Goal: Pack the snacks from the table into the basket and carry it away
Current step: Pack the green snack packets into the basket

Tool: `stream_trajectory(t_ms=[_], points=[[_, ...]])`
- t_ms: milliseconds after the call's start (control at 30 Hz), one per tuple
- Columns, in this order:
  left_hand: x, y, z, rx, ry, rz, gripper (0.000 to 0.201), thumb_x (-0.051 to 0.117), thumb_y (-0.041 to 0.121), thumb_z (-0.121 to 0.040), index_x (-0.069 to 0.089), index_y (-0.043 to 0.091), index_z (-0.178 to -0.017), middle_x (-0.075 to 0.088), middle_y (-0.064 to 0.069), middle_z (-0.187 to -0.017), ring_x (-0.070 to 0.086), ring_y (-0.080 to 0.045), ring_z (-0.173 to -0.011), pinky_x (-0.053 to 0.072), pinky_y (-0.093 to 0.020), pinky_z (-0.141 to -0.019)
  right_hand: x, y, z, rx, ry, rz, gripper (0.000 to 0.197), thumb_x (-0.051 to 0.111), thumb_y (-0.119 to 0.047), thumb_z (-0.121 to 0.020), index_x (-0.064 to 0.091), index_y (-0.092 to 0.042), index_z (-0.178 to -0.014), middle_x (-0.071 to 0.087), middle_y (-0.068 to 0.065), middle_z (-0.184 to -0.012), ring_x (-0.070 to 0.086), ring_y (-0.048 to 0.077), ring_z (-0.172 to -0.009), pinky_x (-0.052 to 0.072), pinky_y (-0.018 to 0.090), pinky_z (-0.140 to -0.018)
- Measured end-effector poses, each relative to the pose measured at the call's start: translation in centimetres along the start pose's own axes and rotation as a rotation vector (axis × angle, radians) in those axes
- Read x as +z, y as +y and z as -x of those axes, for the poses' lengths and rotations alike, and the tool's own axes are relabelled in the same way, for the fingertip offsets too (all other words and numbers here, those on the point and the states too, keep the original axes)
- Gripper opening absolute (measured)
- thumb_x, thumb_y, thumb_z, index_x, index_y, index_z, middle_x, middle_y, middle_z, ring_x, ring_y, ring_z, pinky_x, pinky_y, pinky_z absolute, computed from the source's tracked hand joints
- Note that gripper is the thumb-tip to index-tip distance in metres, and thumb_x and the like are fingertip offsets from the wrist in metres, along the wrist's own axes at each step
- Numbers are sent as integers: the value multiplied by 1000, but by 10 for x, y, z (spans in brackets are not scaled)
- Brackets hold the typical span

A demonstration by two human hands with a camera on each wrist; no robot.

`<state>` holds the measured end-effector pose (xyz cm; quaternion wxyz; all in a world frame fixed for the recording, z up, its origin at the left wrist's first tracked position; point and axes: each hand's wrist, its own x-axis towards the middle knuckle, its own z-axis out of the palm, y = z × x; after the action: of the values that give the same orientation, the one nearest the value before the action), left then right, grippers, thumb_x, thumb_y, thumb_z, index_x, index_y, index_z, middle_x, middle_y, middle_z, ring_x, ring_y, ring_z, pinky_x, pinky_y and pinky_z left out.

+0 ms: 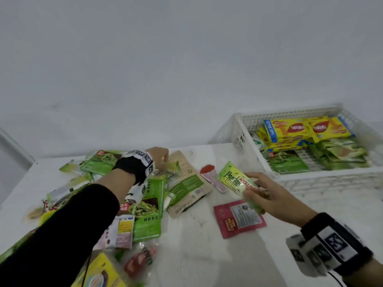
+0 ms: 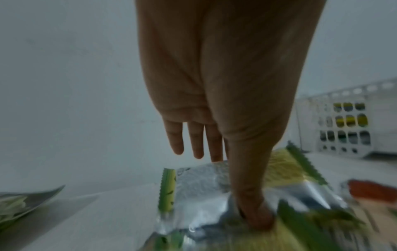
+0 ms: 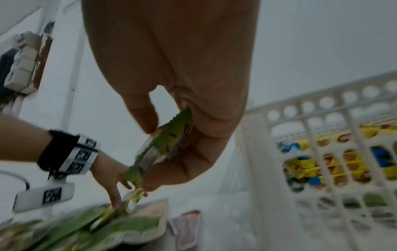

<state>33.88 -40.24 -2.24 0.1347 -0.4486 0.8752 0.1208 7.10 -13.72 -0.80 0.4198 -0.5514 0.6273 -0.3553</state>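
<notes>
The right hand (image 1: 271, 195), in the lower right of the head view, pinches one green cake packet (image 1: 238, 181) between thumb and fingers. The packet is light green with a yellow patch and the word "Pandan" on it, and it is held in the air above the white tabletop (image 1: 196, 235), tilted, near the basket. In the right wrist view its zigzag edge shows between the thumb and the fingers.

The left hand (image 1: 160, 157), in the middle of the head view, reaches to the far side of the pile. Its thumb presses on one small green and silver packet (image 2: 206, 195), and in the head view the fingers seem to close on it from behind; the other three fingers visible in the left wrist view hang straight.

The white basket (image 1: 238, 129) stands in the upper right, on the tabletop. Inside I count at least two yellow wafer packs (image 1: 290, 127) on top of a stack, one green bean pouch (image 1: 288, 162), and several green packets beside it; the exact number I cannot tell.

On the tabletop lie one beige and green pouch (image 1: 186, 187), one red sachet (image 1: 238, 218), one pink packet with a red top (image 1: 211, 175), and a mixed pile of green pouches on the left, too overlapped to count.
</notes>
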Motion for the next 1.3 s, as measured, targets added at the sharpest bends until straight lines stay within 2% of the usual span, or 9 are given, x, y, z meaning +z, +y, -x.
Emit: stream_trajectory(t_ms=[133,333,533,633,733,867,1067,1167,1300], points=[[-31,6,5,59,241,344,19,61,25,-91,47,17,-102,60,-1,-92,60,-26,-90,45,-28,-74,-64,-14,4,-26,43,82,72,85,-20,-68,44,-39,-124,58,4,-112,65,18,-73,50,26,-52],[2,56,-13,-136,-30,114,79,67,50,-82,32,19,-146,38,-5,-148,37,-24,-135,30,-34,-108,-159,-13,-1,-71,157,105,60,79,-1,-70,40,-15,-114,66,2,-95,64,8,-56,48,25,-42],[17,77,-21,-369,15,174,54,65,25,-87,44,19,-136,54,-9,-130,56,-25,-114,45,-31,-90,-218,15,-11,-34,122,201,46,78,-8,-73,43,-17,-102,71,-9,-86,66,2,-63,50,20,-51],[-9,84,-12,-422,177,425,52,70,27,-78,51,16,-126,64,-11,-105,66,-26,-83,55,-32,-77,-251,22,-17,-36,141,245,44,79,-21,-69,49,-21,-101,71,-13,-84,63,0,-64,49,13,-56],[-57,119,-7,-316,412,509,48,72,21,-78,52,15,-121,63,-9,-105,65,-28,-76,55,-33,-69,-294,25,-21,-26,177,431,37,78,-30,-74,58,-22,-104,62,-10,-93,60,9,-75,49,21,-61],[-123,203,-11,-75,519,453,49,71,14,-80,49,19,-124,56,-1,-109,63,-23,-64,49,-21,-46,-347,37,-31,23,173,754,31,70,-50,-77,64,-36,-104,52,-1,-106,42,20,-106,35,34,-92],[-185,323,-63,237,482,365,47,69,26,-83,49,24,-126,57,7,-110,61,-15,-85,46,-26,-72,-391,57,-41,145,71,929,40,74,-40,-79,64,-30,-117,47,2,-109,45,23,-108,34,31,-97],[-185,370,-100,346,377,373,44,69,33,-84,50,27,-123,56,8,-113,56,-12,-105,44,-27,-84,-397,68,-39,192,34,986,42,77,-36,-77,68,-22,-115,49,-2,-105,53,21,-107,42,29,-93],[-156,425,-142,455,227,350,36,65,29,-89,50,23,-121,53,7,-113,57,-14,-103,49,-29,-80,-390,85,-33,304,-101,1027,40,74,-28,-81,67,-11,-117,65,3,-111,62,16,-86,48,14,-61]])
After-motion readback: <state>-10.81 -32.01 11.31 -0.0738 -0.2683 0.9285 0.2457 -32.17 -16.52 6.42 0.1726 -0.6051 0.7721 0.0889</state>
